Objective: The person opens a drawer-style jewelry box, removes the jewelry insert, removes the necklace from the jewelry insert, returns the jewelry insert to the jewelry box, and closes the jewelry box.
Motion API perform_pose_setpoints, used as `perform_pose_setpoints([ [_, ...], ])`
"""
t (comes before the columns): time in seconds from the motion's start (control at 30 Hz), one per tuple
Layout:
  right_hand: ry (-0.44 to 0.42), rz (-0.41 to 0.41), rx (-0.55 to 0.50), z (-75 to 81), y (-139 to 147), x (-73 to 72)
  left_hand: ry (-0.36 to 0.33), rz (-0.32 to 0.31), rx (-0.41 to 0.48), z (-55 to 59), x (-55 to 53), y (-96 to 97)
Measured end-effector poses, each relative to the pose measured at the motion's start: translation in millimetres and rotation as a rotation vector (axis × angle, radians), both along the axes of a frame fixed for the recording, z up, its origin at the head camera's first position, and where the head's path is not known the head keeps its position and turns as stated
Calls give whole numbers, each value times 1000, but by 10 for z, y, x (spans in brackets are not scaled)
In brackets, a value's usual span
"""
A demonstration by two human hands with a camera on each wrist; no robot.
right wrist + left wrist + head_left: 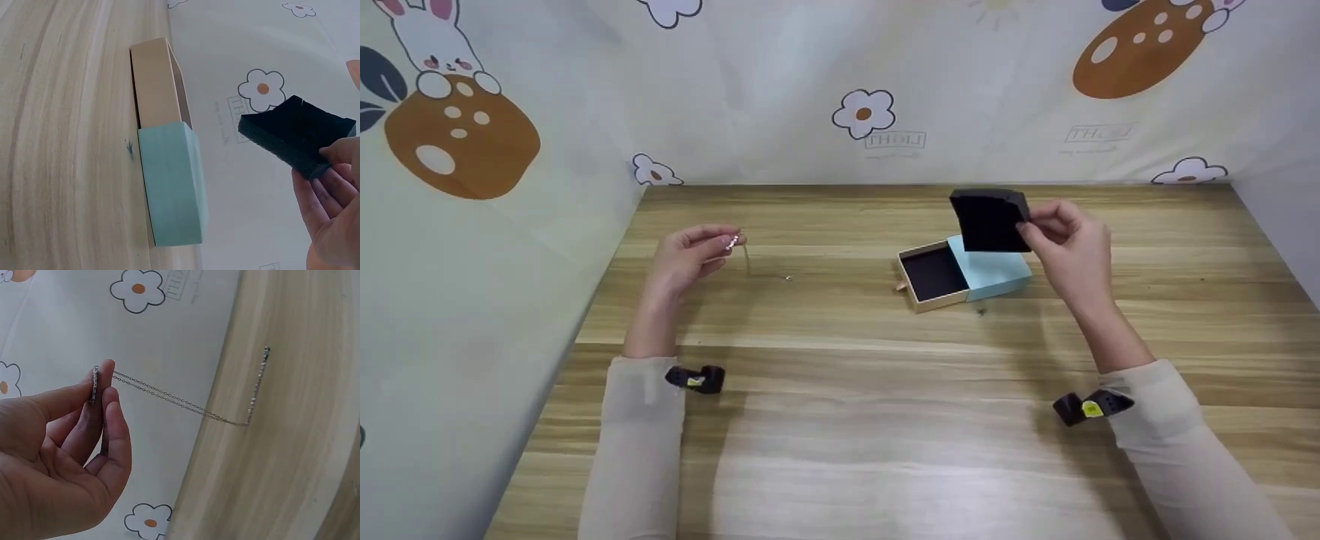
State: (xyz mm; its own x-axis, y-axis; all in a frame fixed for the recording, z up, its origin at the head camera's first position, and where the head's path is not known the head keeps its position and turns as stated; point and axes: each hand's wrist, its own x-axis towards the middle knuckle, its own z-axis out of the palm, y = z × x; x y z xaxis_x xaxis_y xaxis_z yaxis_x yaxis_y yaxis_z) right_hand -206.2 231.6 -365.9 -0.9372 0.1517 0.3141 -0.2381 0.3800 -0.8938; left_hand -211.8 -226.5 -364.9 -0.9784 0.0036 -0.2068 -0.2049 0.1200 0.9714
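Note:
My left hand (690, 259) pinches a sparkling bar of a fine silver chain (160, 394) between thumb and forefinger. The doubled chain hangs down to a second stone-set bar (259, 385) over the table. On the right, my right hand (1069, 244) grips a black foam pad (994, 221) by its edge, thumb on one face and fingers behind. The pad is tilted and held up above a light blue box sleeve (997, 274). A tan drawer (941, 302) with a dark interior sticks out of the sleeve to the left. A small pull tab (900, 286) shows on its front.
The wood-grain table (840, 420) extends between both arms. Behind it stands a pale backdrop (780, 90) printed with flowers and oranges, which also covers the left side. Small dark marks (981, 312) lie on the table beside the box. Each wrist carries a black camera (697, 379).

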Motion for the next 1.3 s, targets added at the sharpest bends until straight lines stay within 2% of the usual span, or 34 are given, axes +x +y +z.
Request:
perform_pose_setpoints([
  [0.2,-17,28,11,-38,0,12,-65,-68,-112,-152,-7,-52],
  [0.47,-57,34,35,-72,-39,39,-157,-169,-251,-236,-1,-98],
  [0.67,-63,36,53,-99,-36,43,-182,-205,-341,-290,31,-117],
  [0.93,-65,47,50,-108,-35,27,-209,-210,-442,-313,52,-116],
  [1.07,-78,54,50,-103,-52,24,-198,-205,-493,-329,61,-116],
  [1.3,-110,66,64,-121,-76,2,-195,-193,-512,-360,67,-116],
])
